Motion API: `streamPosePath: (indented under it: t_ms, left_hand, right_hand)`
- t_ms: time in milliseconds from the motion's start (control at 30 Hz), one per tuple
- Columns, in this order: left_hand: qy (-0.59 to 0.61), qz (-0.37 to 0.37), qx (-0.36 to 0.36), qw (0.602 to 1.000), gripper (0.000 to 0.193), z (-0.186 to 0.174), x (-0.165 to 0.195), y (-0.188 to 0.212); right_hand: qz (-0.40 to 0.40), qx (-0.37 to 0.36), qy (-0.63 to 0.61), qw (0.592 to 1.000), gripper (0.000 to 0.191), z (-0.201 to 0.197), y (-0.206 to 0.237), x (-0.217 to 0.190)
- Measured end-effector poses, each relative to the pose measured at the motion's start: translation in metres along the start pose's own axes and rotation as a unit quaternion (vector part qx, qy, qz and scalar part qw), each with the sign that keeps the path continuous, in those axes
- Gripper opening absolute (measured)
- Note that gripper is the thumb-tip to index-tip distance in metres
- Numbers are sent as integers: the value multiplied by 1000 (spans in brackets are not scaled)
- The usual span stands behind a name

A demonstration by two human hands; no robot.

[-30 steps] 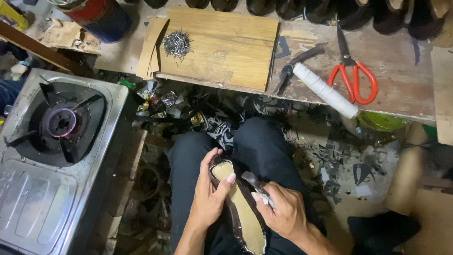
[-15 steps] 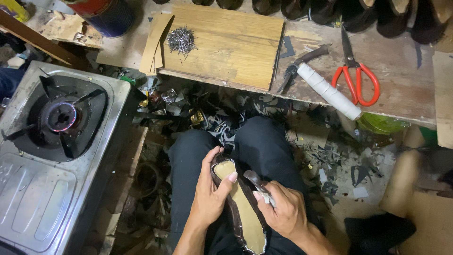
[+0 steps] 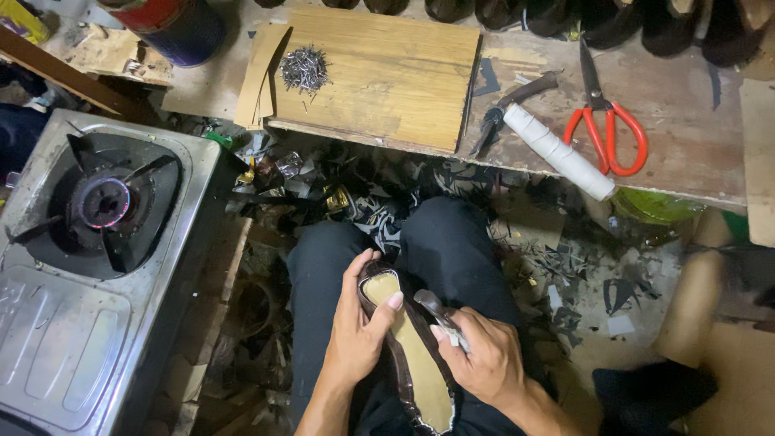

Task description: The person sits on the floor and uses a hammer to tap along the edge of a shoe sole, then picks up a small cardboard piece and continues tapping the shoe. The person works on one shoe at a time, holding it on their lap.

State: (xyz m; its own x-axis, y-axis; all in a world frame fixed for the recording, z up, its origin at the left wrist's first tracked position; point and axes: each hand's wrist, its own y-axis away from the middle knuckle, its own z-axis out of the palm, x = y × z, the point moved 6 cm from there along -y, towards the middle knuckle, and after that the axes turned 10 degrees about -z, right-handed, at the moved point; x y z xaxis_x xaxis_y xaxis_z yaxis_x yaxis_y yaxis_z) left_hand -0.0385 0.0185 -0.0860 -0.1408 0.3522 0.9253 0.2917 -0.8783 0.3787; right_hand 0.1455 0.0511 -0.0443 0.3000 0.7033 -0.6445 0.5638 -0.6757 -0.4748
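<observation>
A steel gas stove (image 3: 73, 323) fills the 9 o'clock side, its burner (image 3: 103, 202) showing a faint glow. At 12 o'clock a worn wooden bench (image 3: 686, 153) runs across the top, carrying a pale wooden board (image 3: 387, 77) with a small heap of nails (image 3: 304, 69) at its left corner. Toward 2 o'clock on the bench lie red-handled scissors (image 3: 605, 121), a white roll (image 3: 557, 152) just beside them, and dark pliers (image 3: 504, 109) touching the roll's upper end. A red and blue can (image 3: 173, 24) stands at 11 o'clock.

At 6 o'clock, on the person's dark-trousered lap, lies a brown shoe upper with a tan insole (image 3: 408, 355) facing up. The left hand (image 3: 355, 331) grips its left edge, fingers curled under, thumb pressed across the toe end. The right hand (image 3: 484, 363) closes its fingers together around a metal tool (image 3: 440, 311), whose head rests against the shoe's right rim.
</observation>
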Motion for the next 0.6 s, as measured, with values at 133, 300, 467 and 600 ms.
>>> streamPosePath:
  t_ms: [133,300,467,600]
  left_hand:
    - [-3,8,3,1000,69,0,2,1]
    - [-4,-5,4,1000,69,0,2,1]
    - [-3,-1,6,1000,69,0,2,1]
    - [-6,16,3,1000,69,0,2,1]
  right_hand:
    - [-3,4,-4,1000,16,-1,-1,-1]
    - [3,-4,-9,1000,16,-1,-2,0]
    - [-19,9,3,1000,18,-3,-2,-3]
    - [-9,4,1,1000,15,-3,-1,-2]
